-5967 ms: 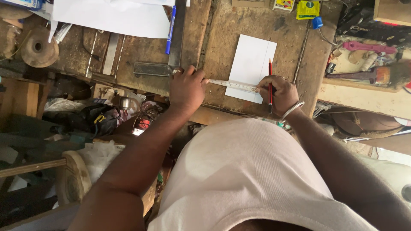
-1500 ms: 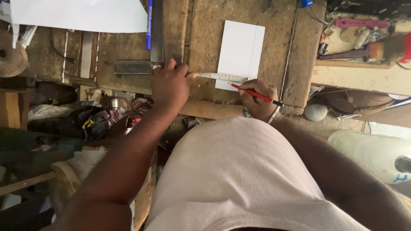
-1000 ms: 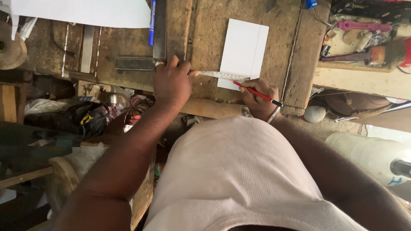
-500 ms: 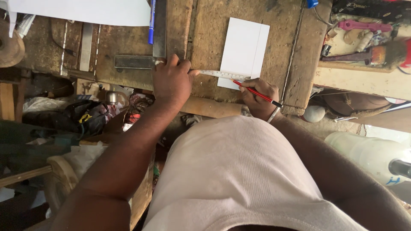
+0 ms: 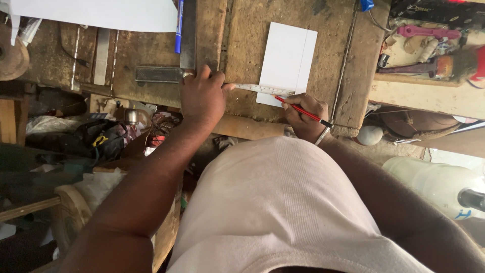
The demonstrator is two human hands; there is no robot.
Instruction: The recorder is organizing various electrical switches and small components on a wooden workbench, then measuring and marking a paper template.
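1. The left hand (image 5: 203, 98) lies flat on the worn wooden desk (image 5: 247, 40), fingers spread and pressing down on the near end of a steel ruler (image 5: 262, 89). It sits where it sat a second ago; the ruler has not shifted.
2. The ruler runs across the lower edge of a white card (image 5: 287, 60), which lies on the desk just beyond both hands and shows a faint line drawn down its right side.
3. The right hand (image 5: 303, 114) pinches a red pencil (image 5: 301, 110) between thumb and fingers, the tip touching the card right at the ruler's edge. Six seconds ago the pencil stood near upright by the card's right side; now it slants low, with its point near the card's bottom left.
4. From here that looks like marking along the ruler is under way, with the ruler held steady.
5. A metal square (image 5: 174, 71) and a blue marker (image 5: 179, 30) lie beyond the left hand, untouched.
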